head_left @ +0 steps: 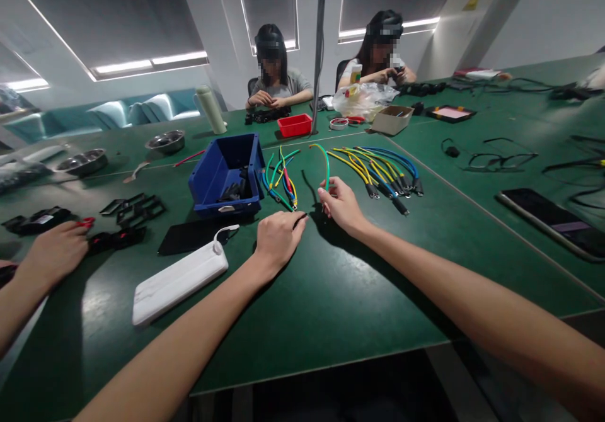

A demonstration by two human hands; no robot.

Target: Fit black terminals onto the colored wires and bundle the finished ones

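Observation:
My right hand (341, 205) pinches a green wire (325, 164) that arcs up and over on the green table (331, 296). My left hand (278, 236) is closed just left of it, fingers curled on a small dark part I cannot make out. A small bundle of coloured wires (281, 179) lies behind my left hand. A larger fan of yellow, blue and green wires with black ends (378, 173) lies to the right of my right hand. A blue bin (227, 173) holding black parts stands at the left.
A white power bank (177, 280) and a black phone (189, 236) lie at the near left. Another person's hand (54, 252) rests at the far left by black parts. Two people sit across the table. A phone (553, 220) lies at the right; a red tray (293, 125) stands behind.

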